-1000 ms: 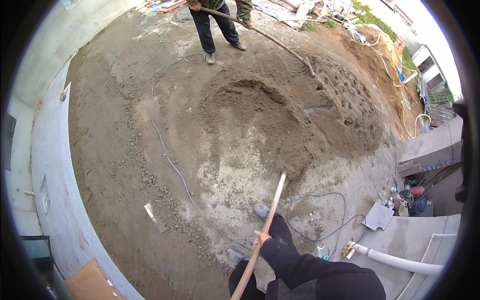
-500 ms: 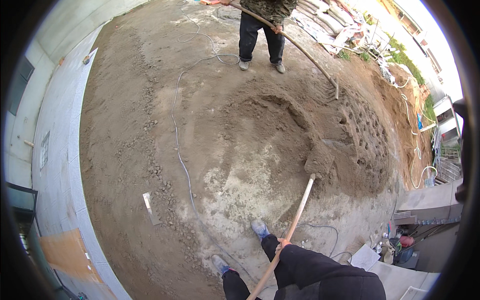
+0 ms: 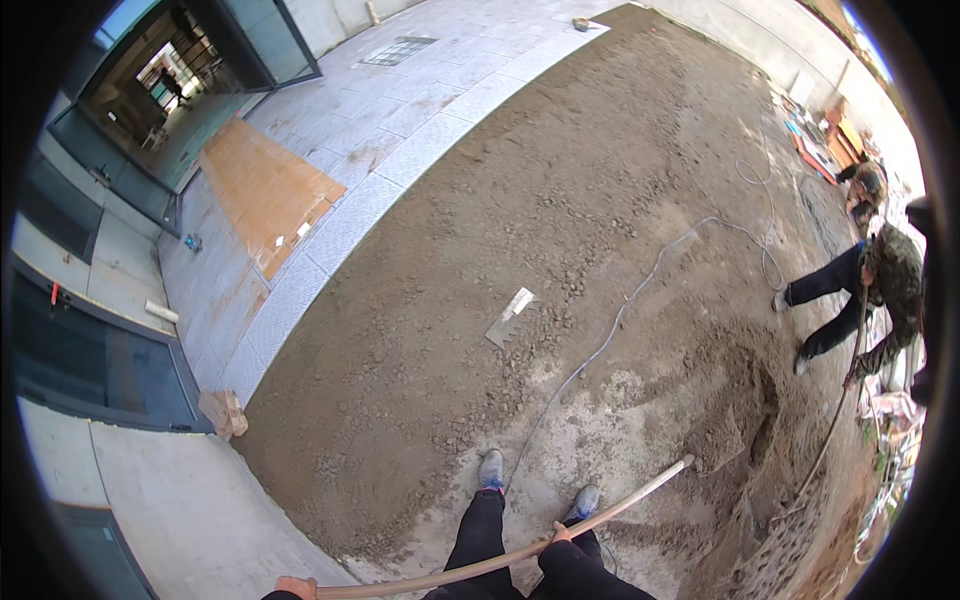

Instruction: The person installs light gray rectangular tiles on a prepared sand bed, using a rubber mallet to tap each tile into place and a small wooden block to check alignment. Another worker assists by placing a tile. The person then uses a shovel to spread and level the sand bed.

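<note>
I hold the long wooden handle (image 3: 640,492) of a shovel with both hands. My left hand (image 3: 295,588) is closed round its butt end at the lower edge. My right hand (image 3: 562,532) grips it farther along, in front of my legs. The shovel's blade (image 3: 718,450) lies at the edge of the loose soil heap (image 3: 765,400), covered with damp grey-brown soil. Ahead of my feet, a flat notched trowel (image 3: 512,318) with a pale handle rests on the soil, apart from my hands.
A co-worker (image 3: 850,290) at the right holds a rake (image 3: 835,430) over the heap. Another person (image 3: 868,185) crouches beyond. A grey cable (image 3: 620,315) snakes over the ground. A paved strip (image 3: 400,140) with a brown board (image 3: 270,190) runs along the building at left.
My view has swung left, so the co-worker and the heap now appear farther right. My left hand has come into sight on the handle. The shovel handle lies flatter across the picture.
</note>
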The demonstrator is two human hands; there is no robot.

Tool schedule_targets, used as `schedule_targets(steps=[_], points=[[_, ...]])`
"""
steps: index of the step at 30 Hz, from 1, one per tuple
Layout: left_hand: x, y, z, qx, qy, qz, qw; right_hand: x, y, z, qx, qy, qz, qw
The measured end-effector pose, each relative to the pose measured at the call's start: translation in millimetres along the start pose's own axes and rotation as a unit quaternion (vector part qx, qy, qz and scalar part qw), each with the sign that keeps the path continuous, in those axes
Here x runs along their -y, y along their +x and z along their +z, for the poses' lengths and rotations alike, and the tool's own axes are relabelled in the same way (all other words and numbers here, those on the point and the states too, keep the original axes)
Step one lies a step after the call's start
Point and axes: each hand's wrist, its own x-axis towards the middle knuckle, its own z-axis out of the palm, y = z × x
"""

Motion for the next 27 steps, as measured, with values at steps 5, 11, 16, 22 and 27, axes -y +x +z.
schedule_targets(steps=[5, 11, 16, 22, 27], points=[[47.6, -83.9, 96.1, -0.033, -0.108, -0.074, 0.991, -48.8, -77.1, 86.9, 0.094, -0.054, 0.043, 0.993], [-4.8, -197.0, 209.2, -0.059, -0.193, -0.17, 0.965, -107.8, -146.2, 169.1, 0.16, -0.189, 0.092, 0.964], [-127.0, -261.7, 232.0, 0.107, -0.331, -0.321, 0.88, -147.2, -202.3, 224.1, 0.228, -0.3, 0.023, 0.926], [-260.2, -240.9, 177.0, -0.039, -0.436, -0.358, 0.824, -151.0, -251.8, 264.5, 0.401, -0.361, 0.161, 0.827], [-280.8, -91.9, 89.2, -0.167, -0.454, -0.281, 0.829, -161.8, -269.5, 317.0, 0.367, -0.51, 0.014, 0.778]])
